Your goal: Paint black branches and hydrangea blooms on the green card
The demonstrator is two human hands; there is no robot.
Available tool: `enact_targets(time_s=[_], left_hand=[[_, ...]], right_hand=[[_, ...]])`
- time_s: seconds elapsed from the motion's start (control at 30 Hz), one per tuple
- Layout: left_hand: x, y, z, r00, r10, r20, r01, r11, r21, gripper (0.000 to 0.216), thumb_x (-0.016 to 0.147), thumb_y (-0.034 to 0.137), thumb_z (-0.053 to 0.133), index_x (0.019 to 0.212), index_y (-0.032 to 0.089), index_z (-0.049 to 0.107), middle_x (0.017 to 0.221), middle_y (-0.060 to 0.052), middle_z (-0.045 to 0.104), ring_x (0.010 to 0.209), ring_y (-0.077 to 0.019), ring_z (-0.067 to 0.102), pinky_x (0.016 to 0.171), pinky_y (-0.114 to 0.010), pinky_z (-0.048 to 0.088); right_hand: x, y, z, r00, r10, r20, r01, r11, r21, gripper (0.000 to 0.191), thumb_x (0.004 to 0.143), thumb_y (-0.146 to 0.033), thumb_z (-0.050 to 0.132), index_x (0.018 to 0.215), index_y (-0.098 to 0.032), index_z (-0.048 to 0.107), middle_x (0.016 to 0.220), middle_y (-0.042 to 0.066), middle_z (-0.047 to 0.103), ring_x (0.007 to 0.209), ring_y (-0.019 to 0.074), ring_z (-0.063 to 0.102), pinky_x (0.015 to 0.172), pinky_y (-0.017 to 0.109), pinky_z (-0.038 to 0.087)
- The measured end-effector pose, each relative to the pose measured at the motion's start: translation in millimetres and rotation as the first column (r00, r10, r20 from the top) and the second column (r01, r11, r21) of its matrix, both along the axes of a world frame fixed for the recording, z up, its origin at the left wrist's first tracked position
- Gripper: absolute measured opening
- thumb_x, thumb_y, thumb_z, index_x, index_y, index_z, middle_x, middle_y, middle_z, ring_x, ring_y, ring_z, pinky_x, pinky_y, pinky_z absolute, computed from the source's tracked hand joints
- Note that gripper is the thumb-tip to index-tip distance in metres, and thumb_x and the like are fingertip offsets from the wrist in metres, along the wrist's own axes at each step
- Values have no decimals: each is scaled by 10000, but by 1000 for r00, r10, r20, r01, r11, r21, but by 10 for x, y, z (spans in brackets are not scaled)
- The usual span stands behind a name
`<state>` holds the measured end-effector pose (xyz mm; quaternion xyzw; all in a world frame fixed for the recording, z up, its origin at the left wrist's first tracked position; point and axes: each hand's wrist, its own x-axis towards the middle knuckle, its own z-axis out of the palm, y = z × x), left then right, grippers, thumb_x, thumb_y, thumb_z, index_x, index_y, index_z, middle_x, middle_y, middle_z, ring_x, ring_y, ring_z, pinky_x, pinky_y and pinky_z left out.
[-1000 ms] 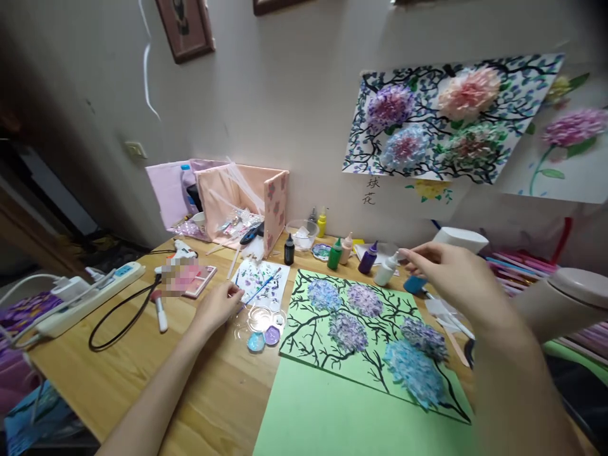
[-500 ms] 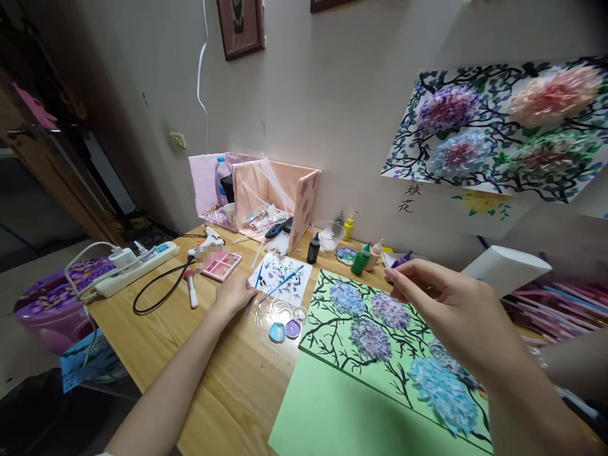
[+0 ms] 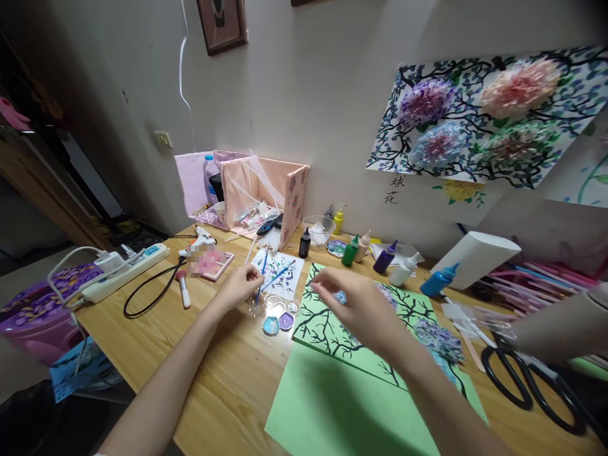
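My left hand (image 3: 240,283) is closed at the tips around a thin blue paintbrush (image 3: 265,269), above the paint palette's left side. Another blue brush (image 3: 280,275) lies over a paint-dabbed sheet (image 3: 292,285). The clear palette holds light blue paint (image 3: 270,325) and purple paint (image 3: 285,321). Slightly blurred, my right hand (image 3: 354,304) hovers over the green panel (image 3: 306,335) with black branches, its fingers curled together; anything between them is too small or hidden to make out. Ruffled flowers (image 3: 439,341) on the panel are partly covered by that hand and forearm.
Behind the panel stand black (image 3: 304,243), green (image 3: 350,251), purple (image 3: 385,257), white (image 3: 403,268) and blue (image 3: 439,280) paint bottles. Large scissors (image 3: 508,373) lie at right. A makeup brush (image 3: 183,289), compact (image 3: 218,266) and power strip (image 3: 123,271) are at left.
My right hand has swung left and down from the panel's right side to above its upper left. The left-hand brush has tilted up slightly. The view has shifted right.
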<state>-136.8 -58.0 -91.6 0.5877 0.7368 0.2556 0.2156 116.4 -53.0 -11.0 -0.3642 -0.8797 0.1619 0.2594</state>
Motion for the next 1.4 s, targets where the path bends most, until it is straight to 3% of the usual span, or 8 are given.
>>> enact_targets(time_s=[0.13,0.23,0.47,0.6,0.73,0.87,1.03,1.4], left_hand=[[185,-40,8,941,-241,236,249,968,-3,309,769,446,484,745,147,556,675,1,561,630,-125,524,573,-215,397],[253,-85,28,786,-378,489,438,899,-10,282,743,420,554,713,140,540,639,21,513,600,-103,472,561,-206,371],[304,-134,70,716,-317,622,472,876,-97,344,716,482,605,723,156,497,601,52,439,511,-72,372,462,-190,279],[242,-118,84,780,-353,517,461,882,-94,363,773,513,527,761,151,541,695,-1,549,607,-113,508,530,-202,372],[51,-51,52,987,-107,117,119,987,-108,300,816,416,454,768,150,583,734,-38,630,647,-150,590,573,-227,405],[-112,-11,-8,998,32,-48,-39,989,-142,204,776,316,515,688,159,610,682,-45,662,653,-167,606,565,-232,378],[-139,-44,-5,991,55,-119,-79,975,-208,194,737,340,594,669,162,628,685,-44,682,648,-166,611,535,-224,355],[-177,-56,10,992,-8,-127,-26,964,-263,298,664,460,661,671,162,661,643,-34,678,597,-155,593,493,-221,317]], right_hand=[[-313,-7,-383,980,167,112,-183,971,154,293,838,-106,518,1117,-190,537,948,67,643,891,204,573,719,311,456],[-407,4,-593,970,187,156,-220,947,236,226,848,-74,484,1039,-173,555,875,54,623,846,192,543,683,285,443],[-413,56,-723,970,168,175,-215,930,298,141,838,-56,489,850,-165,578,773,49,600,740,195,509,551,271,381],[-357,134,-678,982,130,137,-166,942,291,153,857,-72,454,835,-158,579,751,57,604,742,190,531,585,267,399],[-239,203,-501,986,78,-147,-57,989,137,138,880,-150,436,927,-160,565,861,70,641,804,172,587,710,272,442],[-146,222,-339,944,-38,-329,0,994,-113,205,901,-288,420,897,-170,587,808,60,669,749,174,629,622,263,445],[-118,218,-299,945,-66,-322,11,985,-170,268,896,-340,421,828,-158,606,787,65,668,717,171,621,549,245,414],[-197,232,-424,992,-74,-107,51,977,-206,279,894,-325,390,760,-165,576,705,53,640,659,176,589,597,270,398]])
